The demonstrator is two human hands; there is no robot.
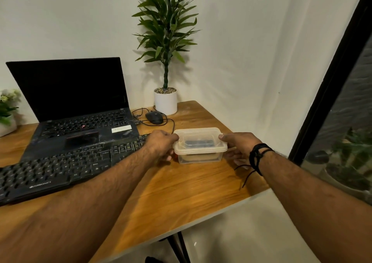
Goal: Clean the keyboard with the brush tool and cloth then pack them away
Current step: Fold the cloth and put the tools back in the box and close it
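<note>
A clear plastic box (199, 152) with its lid on stands on the wooden desk (181, 188), right of the black keyboard (60, 168). A dark flat object shows through the lid; I cannot tell what it is. My left hand (161, 144) grips the box's left end, thumb on the lid's rim and fingers down the side. At the right end my right hand (239, 145) holds the box the same way. The brush and cloth are not plainly visible.
An open black laptop (80, 105) stands behind the keyboard. A wired black mouse (154, 117) and a white-potted plant (165, 101) sit at the back. A small plant pot (7, 122) is at far left. The desk's right edge lies close to the box.
</note>
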